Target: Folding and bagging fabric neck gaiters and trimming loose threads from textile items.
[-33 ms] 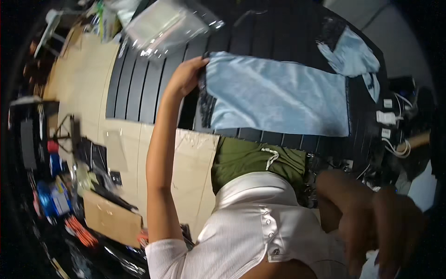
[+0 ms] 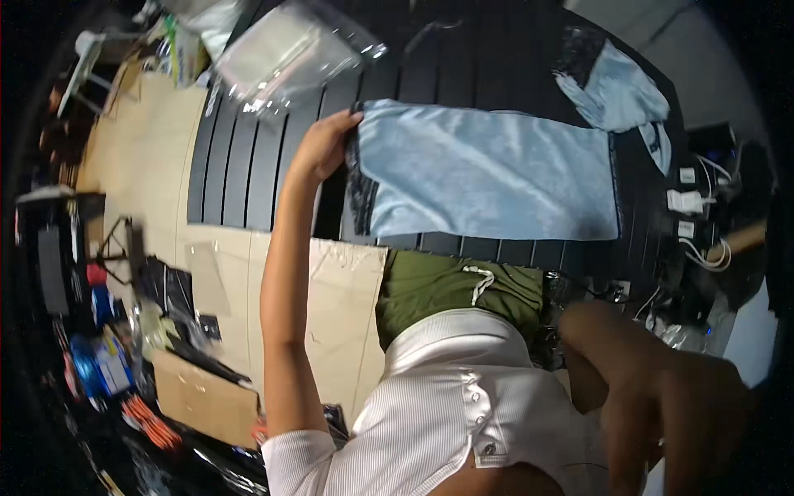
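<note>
A light blue velvety garment (image 2: 496,174) with black lace trim lies spread flat across the dark slatted table (image 2: 225,178). At its upper left corner is my left hand (image 2: 324,145), its fingers closed on the lace edge. My right hand (image 2: 674,405) is raised close to the camera at the lower right. It looks dark and blurred, so its grip cannot be made out. A second light blue piece with black lace (image 2: 628,95) lies bunched at the table's far right.
A clear plastic bag (image 2: 289,62) with pale contents rests at the table's far left. White plugs and cables (image 2: 691,201) lie along the right side. On the floor to the left are a cardboard piece (image 2: 203,397), orange-red gloves or cords (image 2: 150,422) and assorted packages.
The whole view has shifted slightly. The garment looks nearly the same, with my left hand still at its corner. My right hand sits slightly lower in the picture.
</note>
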